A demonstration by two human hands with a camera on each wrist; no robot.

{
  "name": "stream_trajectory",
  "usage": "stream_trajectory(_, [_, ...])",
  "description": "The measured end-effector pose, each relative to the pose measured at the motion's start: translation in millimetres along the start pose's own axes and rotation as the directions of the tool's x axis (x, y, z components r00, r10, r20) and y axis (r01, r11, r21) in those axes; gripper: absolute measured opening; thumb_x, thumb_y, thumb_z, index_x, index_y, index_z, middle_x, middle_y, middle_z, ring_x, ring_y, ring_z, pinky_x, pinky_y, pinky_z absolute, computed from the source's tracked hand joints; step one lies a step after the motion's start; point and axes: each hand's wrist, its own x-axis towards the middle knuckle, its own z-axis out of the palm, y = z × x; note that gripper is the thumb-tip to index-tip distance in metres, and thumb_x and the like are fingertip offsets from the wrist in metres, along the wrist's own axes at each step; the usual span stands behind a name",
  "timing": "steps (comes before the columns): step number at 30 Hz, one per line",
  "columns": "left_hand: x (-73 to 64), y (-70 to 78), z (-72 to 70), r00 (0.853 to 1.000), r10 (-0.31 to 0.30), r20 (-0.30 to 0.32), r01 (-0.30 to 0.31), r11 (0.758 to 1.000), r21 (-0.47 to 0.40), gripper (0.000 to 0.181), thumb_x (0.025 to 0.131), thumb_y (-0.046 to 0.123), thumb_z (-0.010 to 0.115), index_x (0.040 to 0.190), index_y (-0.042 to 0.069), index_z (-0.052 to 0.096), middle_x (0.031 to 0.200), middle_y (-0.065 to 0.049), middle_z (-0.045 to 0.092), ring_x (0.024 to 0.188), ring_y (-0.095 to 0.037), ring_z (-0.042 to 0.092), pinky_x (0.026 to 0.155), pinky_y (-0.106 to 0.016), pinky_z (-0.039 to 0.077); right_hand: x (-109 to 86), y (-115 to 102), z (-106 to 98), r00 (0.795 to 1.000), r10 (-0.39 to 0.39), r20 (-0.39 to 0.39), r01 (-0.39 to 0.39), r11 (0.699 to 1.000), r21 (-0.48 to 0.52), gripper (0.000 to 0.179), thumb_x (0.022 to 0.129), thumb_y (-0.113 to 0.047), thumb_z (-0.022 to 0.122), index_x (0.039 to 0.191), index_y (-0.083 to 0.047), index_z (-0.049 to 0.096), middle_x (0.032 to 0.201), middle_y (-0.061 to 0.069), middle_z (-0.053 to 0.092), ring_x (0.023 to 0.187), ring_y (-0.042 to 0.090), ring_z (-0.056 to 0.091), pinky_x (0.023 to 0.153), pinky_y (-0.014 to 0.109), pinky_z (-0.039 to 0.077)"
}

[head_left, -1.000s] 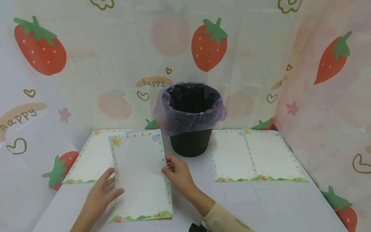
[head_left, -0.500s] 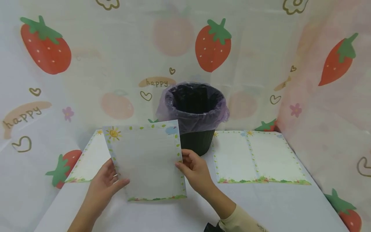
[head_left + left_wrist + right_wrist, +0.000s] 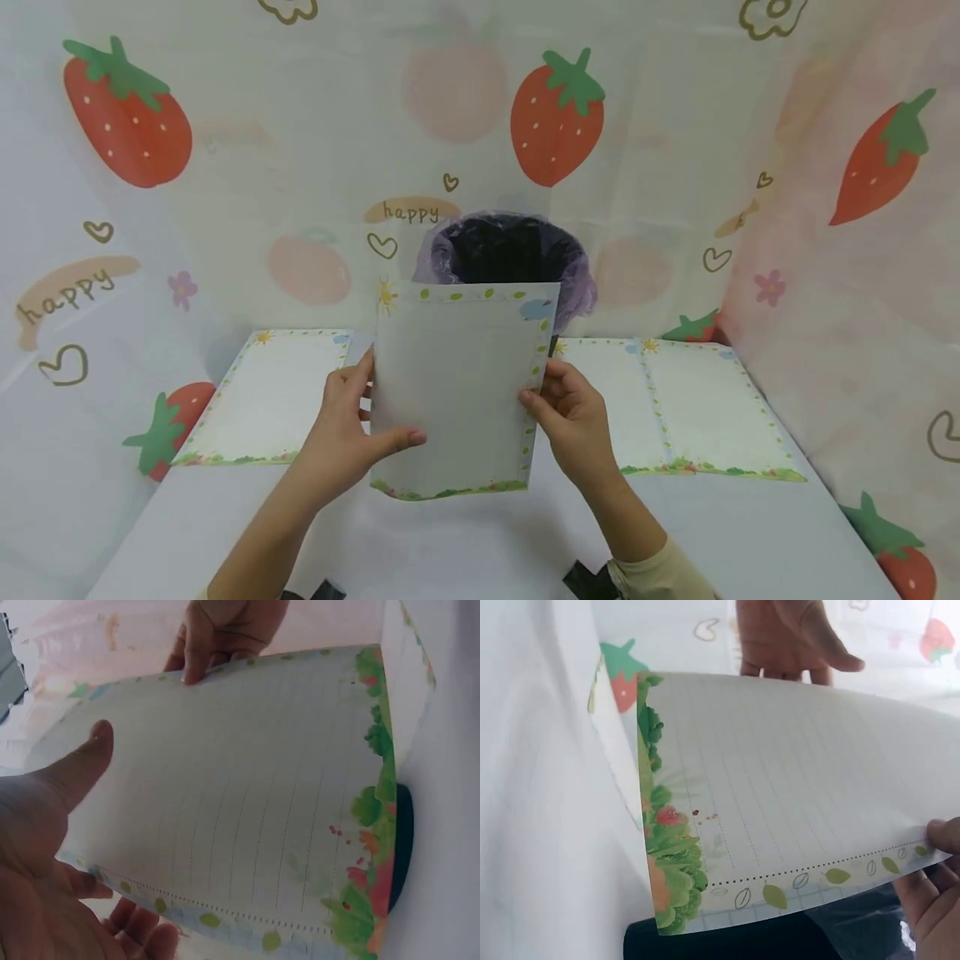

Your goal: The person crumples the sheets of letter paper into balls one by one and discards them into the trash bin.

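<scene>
In the head view a sheet of lined writing paper (image 3: 453,392), bordered with leaves, a sun, a cloud and bushes, is held up above the table. My right hand (image 3: 577,421) pinches its right edge between thumb and fingers. At the left edge, my left hand (image 3: 348,425) has its fingers behind the sheet and its thumb stretched out over the front. The left wrist view shows that thumb (image 3: 79,765) straight, with the fingers at the paper's edge. Faint ruled lines and a slight bend show on the paper in the right wrist view.
Behind the sheet stands a dark bin with a purple bag liner (image 3: 577,275), its lower part mostly hidden. One similar sheet (image 3: 277,400) lies on the table at left; two more (image 3: 712,408) lie side by side at right. A strawberry-print backdrop (image 3: 322,125) encloses the table.
The sheet has risen off the table and moved right, now overlapping the bin's front. Both hands have moved up and right with it. More of the left sheet shows again.
</scene>
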Motion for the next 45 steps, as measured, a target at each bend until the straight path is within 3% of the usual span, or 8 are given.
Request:
stream_trajectory(6, [8.8, 9.2, 11.3, 0.998, -0.014, 0.054, 0.015, 1.0, -0.008, 0.127, 0.075, 0.056, 0.087, 0.166, 0.028, 0.004, 0.129, -0.015, 0.041, 0.112, -0.026, 0.049, 0.087, -0.039, 0.052, 0.4, 1.6, -5.3, 0.999, 0.035, 0.006, -0.035, 0.999, 0.018, 0.037, 0.094, 0.003, 0.07, 0.129, 0.002, 0.06, 0.117, 0.022, 0.07, 0.096, 0.018, 0.073, 0.079, 0.028, 0.062])
stream_trajectory(9, [10.5, 11.1, 16.3, 0.995, 0.025, 0.097, -0.012, 0.992, -0.129, 0.118, 0.078, 0.046, 0.089, 0.165, 0.033, 0.01, 0.129, -0.014, 0.044, 0.113, -0.026, 0.056, 0.089, -0.039, 0.058, 1.4, 2.0, -6.7, 0.998, 0.053, 0.022, -0.054, 0.998, 0.026, 0.037, 0.094, 0.003, 0.07, 0.13, 0.002, 0.06, 0.118, 0.022, 0.07, 0.097, 0.019, 0.073, 0.08, 0.028, 0.062])
stream_trajectory(14, [9.2, 12.5, 25.1, 0.99, 0.006, 0.144, 0.046, 0.932, -0.359, 0.101, 0.083, 0.03, 0.088, 0.16, 0.036, 0.023, 0.14, -0.009, 0.05, 0.124, -0.029, 0.06, 0.1, -0.044, 0.056, 1.6, 1.8, -9.2, 0.995, 0.088, 0.052, -0.088, 0.996, -0.002, 0.039, 0.094, 0.004, 0.069, 0.131, 0.002, 0.059, 0.119, 0.022, 0.069, 0.098, 0.019, 0.072, 0.08, 0.027, 0.062])
stream_trajectory(23, [9.7, 14.0, 39.5, 0.999, -0.028, 0.026, 0.037, 0.878, -0.477, 0.07, 0.092, 0.007, 0.077, 0.151, 0.017, 0.041, 0.135, -0.011, 0.063, 0.114, -0.029, 0.067, 0.095, -0.041, 0.058, -0.7, 1.9, -10.2, 0.988, 0.129, 0.079, -0.127, 0.991, -0.029, 0.039, 0.095, 0.0, 0.07, 0.132, -0.004, 0.059, 0.117, 0.018, 0.071, 0.096, 0.021, 0.072, 0.079, 0.029, 0.062])
stream_trajectory(29, [10.5, 16.7, 44.3, 0.997, -0.023, -0.073, -0.026, 0.801, -0.598, 0.05, 0.096, -0.004, 0.066, 0.141, 0.007, 0.047, 0.134, -0.012, 0.062, 0.121, -0.025, 0.065, 0.096, -0.034, 0.058, -0.6, 3.2, -7.6, 0.977, 0.178, 0.116, -0.165, 0.98, -0.112, 0.049, 0.093, -0.004, 0.074, 0.139, -0.009, 0.057, 0.118, 0.015, 0.072, 0.097, 0.023, 0.073, 0.079, 0.029, 0.062])
stream_trajectory(33, [10.4, 15.7, 46.9, 0.984, -0.075, -0.16, -0.049, 0.754, -0.655, 0.04, 0.098, -0.001, 0.064, 0.136, 0.005, 0.052, 0.131, -0.013, 0.065, 0.116, -0.025, 0.068, 0.093, -0.035, 0.06, 1.1, 4.6, -6.8, 0.934, 0.3, 0.194, -0.279, 0.951, -0.132, 0.058, 0.091, -0.011, 0.078, 0.143, -0.01, 0.053, 0.125, 0.014, 0.071, 0.101, 0.025, 0.073, 0.078, 0.03, 0.062])
stream_trajectory(41, [10.6, 10.6, 54.5, 0.968, -0.134, -0.213, -0.075, 0.655, -0.752, 0.038, 0.101, 0.002, 0.062, 0.137, 0.006, 0.054, 0.135, -0.011, 0.063, 0.119, -0.027, 0.068, 0.095, -0.037, 0.059, 0.5, 7.8, -14.6, 0.776, 0.415, 0.475, -0.436, 0.897, -0.073, 0.056, 0.092, -0.016, 0.079, 0.139, -0.001, 0.054, 0.115, 0.016, 0.073, 0.091, 0.024, 0.075, 0.076, 0.033, 0.063])
stream_trajectory(45, [13.0, 7.0, 59.2, 0.972, -0.159, -0.172, -0.031, 0.642, -0.766, 0.035, 0.102, 0.002, 0.06, 0.137, 0.003, 0.056, 0.135, -0.013, 0.061, 0.116, -0.027, 0.068, 0.092, -0.035, 0.06, 0.5, 6.6, -16.2, 0.768, 0.427, 0.477, -0.454, 0.889, -0.065, 0.049, 0.091, -0.013, 0.077, 0.134, 0.003, 0.059, 0.113, 0.015, 0.075, 0.089, 0.02, 0.075, 0.075, 0.031, 0.062])
